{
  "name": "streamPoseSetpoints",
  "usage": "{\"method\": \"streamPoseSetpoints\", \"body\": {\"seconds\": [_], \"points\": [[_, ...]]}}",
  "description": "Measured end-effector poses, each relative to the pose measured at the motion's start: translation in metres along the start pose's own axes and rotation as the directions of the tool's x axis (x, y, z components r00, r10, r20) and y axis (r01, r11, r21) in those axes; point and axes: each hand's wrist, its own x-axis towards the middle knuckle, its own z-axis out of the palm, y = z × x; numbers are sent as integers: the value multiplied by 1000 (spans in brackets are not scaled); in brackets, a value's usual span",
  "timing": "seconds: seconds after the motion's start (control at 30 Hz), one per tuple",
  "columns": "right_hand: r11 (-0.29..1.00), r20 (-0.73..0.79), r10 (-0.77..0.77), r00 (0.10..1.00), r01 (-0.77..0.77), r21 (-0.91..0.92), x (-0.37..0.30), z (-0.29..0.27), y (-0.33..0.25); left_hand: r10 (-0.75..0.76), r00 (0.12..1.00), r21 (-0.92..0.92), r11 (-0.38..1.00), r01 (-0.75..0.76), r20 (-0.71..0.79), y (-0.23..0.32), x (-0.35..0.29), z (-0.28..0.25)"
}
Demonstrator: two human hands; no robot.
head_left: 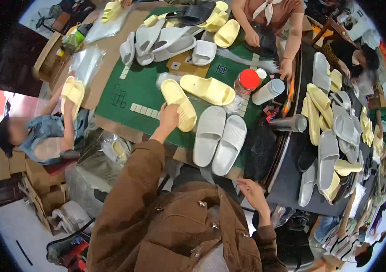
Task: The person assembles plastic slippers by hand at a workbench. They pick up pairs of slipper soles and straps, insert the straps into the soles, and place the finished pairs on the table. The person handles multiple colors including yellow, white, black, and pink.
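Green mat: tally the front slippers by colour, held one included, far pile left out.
Yellow slippers: 2 (one in the left hand)
Grey slippers: 2
Total: 4

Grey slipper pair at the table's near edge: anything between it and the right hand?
Possibly the table edge, as the right hand may sit below it; nothing else visible separates the hand from the grey slipper pair.
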Motion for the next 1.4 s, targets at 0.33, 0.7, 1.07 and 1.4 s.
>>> {"method": "streamPoseSetpoints", "body": {"seconds": [0.33, 0.7, 1.07, 1.4], "points": [[998, 35, -55, 998, 56, -25, 71, 7, -19, -476, 871, -886, 346, 309, 117, 13, -39, -108], [647, -132, 126, 983, 19, 762, 348, 23, -22, -706, 691, -984, -48, 174, 156, 95, -152, -120], [945, -240, 7, 971, 72, 319, 193, -24, -22, -694, 680, -955, -34, 296, 236, 115, -152, -106], [965, -385, -24, 922, -79, -251, 50, -81, 34, -46, 808, -810, -46, 585, 587, 277, -97, -10]]}}
